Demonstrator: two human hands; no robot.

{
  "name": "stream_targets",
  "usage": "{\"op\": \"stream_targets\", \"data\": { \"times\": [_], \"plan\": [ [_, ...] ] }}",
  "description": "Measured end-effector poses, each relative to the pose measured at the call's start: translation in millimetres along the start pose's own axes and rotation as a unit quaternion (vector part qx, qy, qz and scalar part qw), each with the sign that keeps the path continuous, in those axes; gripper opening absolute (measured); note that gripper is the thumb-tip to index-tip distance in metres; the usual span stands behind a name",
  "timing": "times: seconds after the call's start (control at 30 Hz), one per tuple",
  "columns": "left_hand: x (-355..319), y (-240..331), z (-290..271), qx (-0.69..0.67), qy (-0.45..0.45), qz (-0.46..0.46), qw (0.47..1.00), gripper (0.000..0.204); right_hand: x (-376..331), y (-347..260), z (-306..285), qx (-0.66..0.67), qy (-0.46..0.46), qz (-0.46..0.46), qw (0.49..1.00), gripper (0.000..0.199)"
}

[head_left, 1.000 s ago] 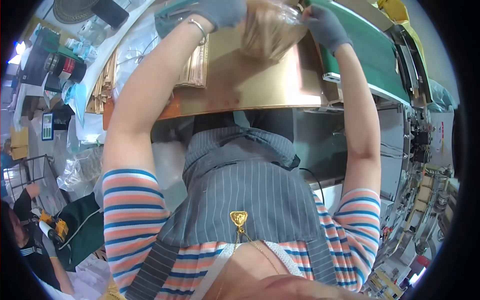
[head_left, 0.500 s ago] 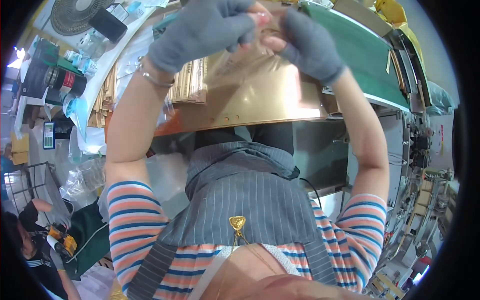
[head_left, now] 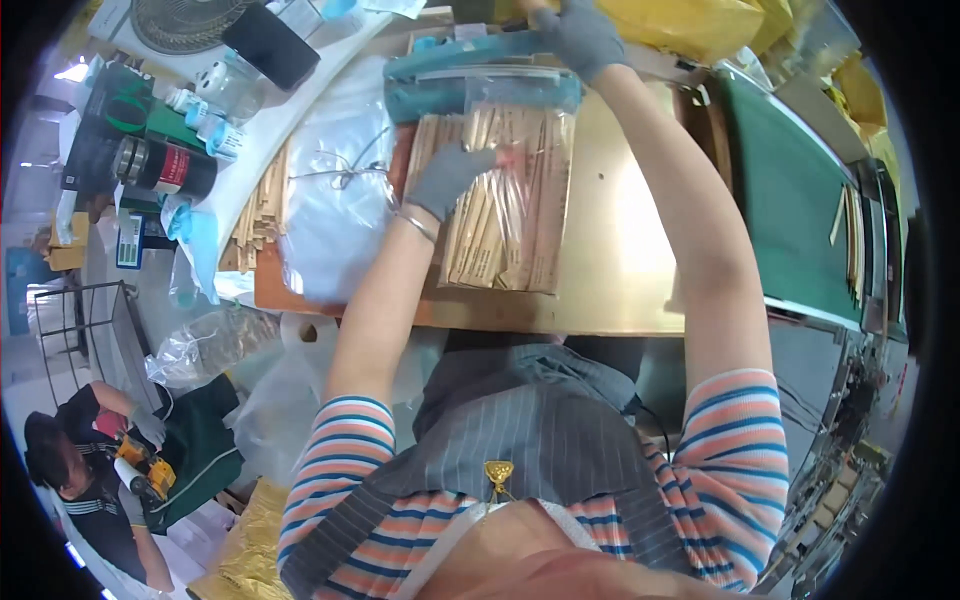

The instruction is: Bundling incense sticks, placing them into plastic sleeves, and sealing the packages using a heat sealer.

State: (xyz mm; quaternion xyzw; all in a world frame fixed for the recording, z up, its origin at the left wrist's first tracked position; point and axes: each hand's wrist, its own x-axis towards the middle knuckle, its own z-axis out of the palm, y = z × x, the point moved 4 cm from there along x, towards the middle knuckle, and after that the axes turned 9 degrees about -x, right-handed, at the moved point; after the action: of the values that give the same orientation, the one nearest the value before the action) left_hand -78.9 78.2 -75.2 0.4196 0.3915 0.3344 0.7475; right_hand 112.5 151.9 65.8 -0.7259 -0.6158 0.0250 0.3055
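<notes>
My left hand [head_left: 452,182], in a grey fingerless glove, lies on a clear plastic bag [head_left: 548,200] of flat wooden sticks, fingers stretched to the right over the film. The bag's far end reaches the base of a teal bar-type bag sealer [head_left: 425,98]. The sealer's arm [head_left: 470,52] is raised a little above the base. At the right end of that arm is my right hand [head_left: 588,42], gloved the same way. Its fingers run up to the picture's top edge, so their grip is partly hidden.
Left of the bag lies a stack of clear plastic bags [head_left: 335,220] tied with a cord, beside loose wooden sticks [head_left: 262,225]. A dark thermos [head_left: 165,165], a phone [head_left: 270,45] and a fan [head_left: 190,15] stand further left. A green mat [head_left: 795,210] is at right. Another person [head_left: 100,460] works lower left.
Both hands were raised together over the table with clear film between them. My left hand has come down onto the bag of sticks; my right has reached out to the sealer. The view has shifted.
</notes>
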Motion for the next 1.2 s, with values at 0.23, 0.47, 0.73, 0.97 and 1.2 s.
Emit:
{"op": "stream_targets", "data": {
  "times": [0.23, 0.47, 0.73, 0.97, 1.2],
  "plan": [
    [54, 16, -25, 0.236, 0.162, 0.083, 0.954, 0.052, 14, 56, 49, -0.244, -0.006, -0.044, 0.969, 0.021],
    [38, 17, -15, 0.006, 0.062, 0.024, 0.998, 0.054, -2, 71, 74, -0.147, -0.011, -0.059, 0.987, 0.025],
    [50, 15, -24, 0.064, 0.071, -0.002, 0.995, 0.051, 9, 70, 74, -0.106, -0.018, -0.019, 0.994, 0.028],
    [16, 63, -31, 0.35, 0.191, 0.063, 0.915, 0.081, -109, 95, 8, 0.353, -0.318, 0.255, 0.842, 0.059],
    [-123, 121, -40, 0.328, 0.38, 0.062, 0.862, 0.046, -333, 185, 9, 0.136, -0.691, 0.028, 0.709, 0.033]
  ]
}}
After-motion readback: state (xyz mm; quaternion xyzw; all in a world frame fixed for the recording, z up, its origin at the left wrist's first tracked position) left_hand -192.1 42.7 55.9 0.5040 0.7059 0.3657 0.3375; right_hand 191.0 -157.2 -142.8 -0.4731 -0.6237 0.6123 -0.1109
